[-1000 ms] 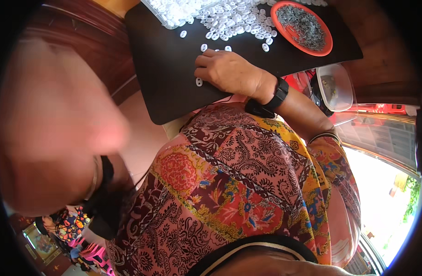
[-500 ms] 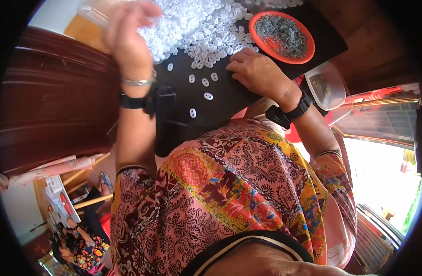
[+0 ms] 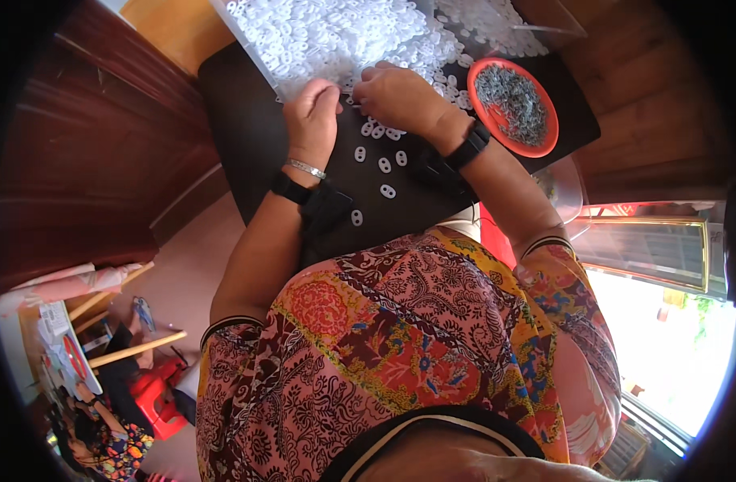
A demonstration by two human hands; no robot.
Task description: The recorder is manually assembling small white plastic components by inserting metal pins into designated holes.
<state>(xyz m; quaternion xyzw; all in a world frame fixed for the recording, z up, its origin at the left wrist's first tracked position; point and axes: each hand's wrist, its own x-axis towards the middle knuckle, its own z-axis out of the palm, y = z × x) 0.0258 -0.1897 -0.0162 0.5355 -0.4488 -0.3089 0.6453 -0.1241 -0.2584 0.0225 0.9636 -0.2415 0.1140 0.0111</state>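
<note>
Both hands work close together at the near edge of a heap of small white oval two-holed plastic pieces [image 3: 360, 40]. My left hand [image 3: 313, 120] is closed, fingers curled and thumb pressed in; what it holds, if anything, is hidden. Beside it, my right hand [image 3: 408, 100] is closed too, back upward, with a sliver of something white at its fingertips that I cannot make out. Several loose white pieces, one of them the nearest oval piece [image 3: 356, 218], lie scattered on the black tabletop [image 3: 336, 241] below the hands.
An orange-red dish [image 3: 554, 132] of small grey metal-looking bits stands right of my right hand. A clear plastic tub [image 3: 572, 193] sits beyond the table's right edge. Another person [image 3: 103, 434] is at the lower left, near a red stool [image 3: 155, 402].
My left hand has come from the far left, over the heap, down and right beside my right hand. The right hand has moved up and left. The whole view has shifted somewhat.
</note>
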